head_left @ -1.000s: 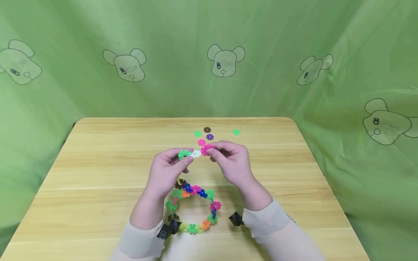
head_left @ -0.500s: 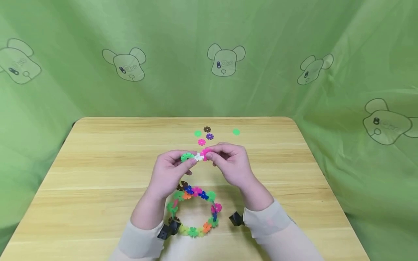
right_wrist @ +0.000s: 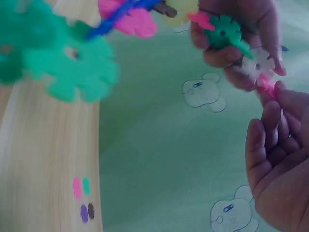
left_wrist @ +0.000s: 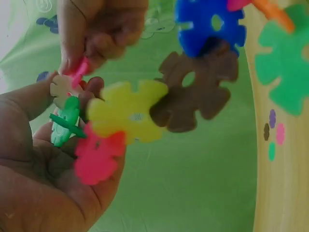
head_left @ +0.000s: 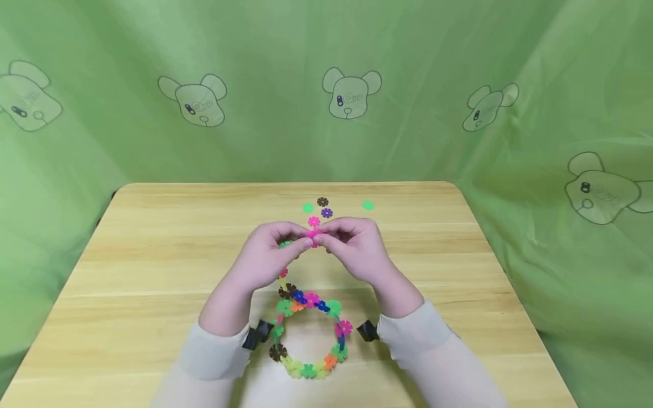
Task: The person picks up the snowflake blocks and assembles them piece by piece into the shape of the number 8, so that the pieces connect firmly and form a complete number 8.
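My left hand pinches a white notched flower disc, which the head view hides behind the fingers. Between my right hand's thumb and finger is a pink flower disc, its edge against the white one; whether the slots are fully engaged I cannot tell. Green discs join the white one to a long chain of interlocked flower discs. That chain runs down past my left palm through red, yellow and brown pieces, then curls into a multicoloured ring above or on the table near me.
Beyond my hands several loose discs lie on the wooden table: brown, purple, pink and green. Another green disc sits apart to their right. Green curtains surround the table's back and sides.
The hands have come together, bringing the pink disc up to the white one. My left hand now covers the white disc in the head view. The ring of discs has shifted slightly right and nearer.
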